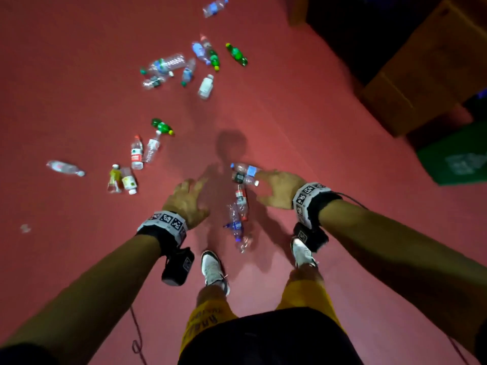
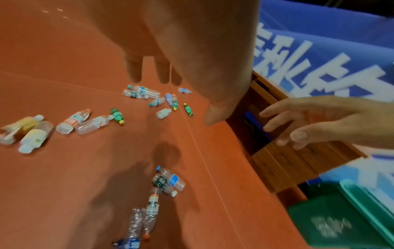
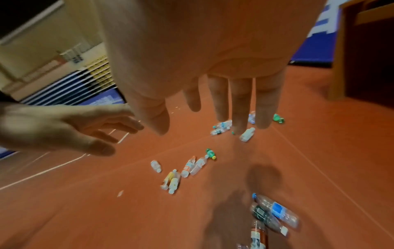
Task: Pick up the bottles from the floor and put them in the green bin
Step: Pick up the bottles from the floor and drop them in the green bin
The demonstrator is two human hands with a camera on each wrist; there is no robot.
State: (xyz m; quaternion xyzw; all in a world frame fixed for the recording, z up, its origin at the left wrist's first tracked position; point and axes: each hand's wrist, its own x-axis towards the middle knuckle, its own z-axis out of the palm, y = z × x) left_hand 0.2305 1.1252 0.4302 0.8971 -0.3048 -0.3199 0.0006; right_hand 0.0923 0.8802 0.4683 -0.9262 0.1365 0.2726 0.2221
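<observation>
From the head view, both hands hang over the red floor, left hand and right hand spread wide, holding nothing; a cluster of bottles lies between and below them. The green bin stands off right.

Left wrist view: fingers straight, bottles below.

Right wrist view: fingers extended, bottles underneath.

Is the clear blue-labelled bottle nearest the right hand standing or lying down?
Lying down: the clear blue-labelled bottle rests on its side on the red floor, among other fallen bottles.
</observation>
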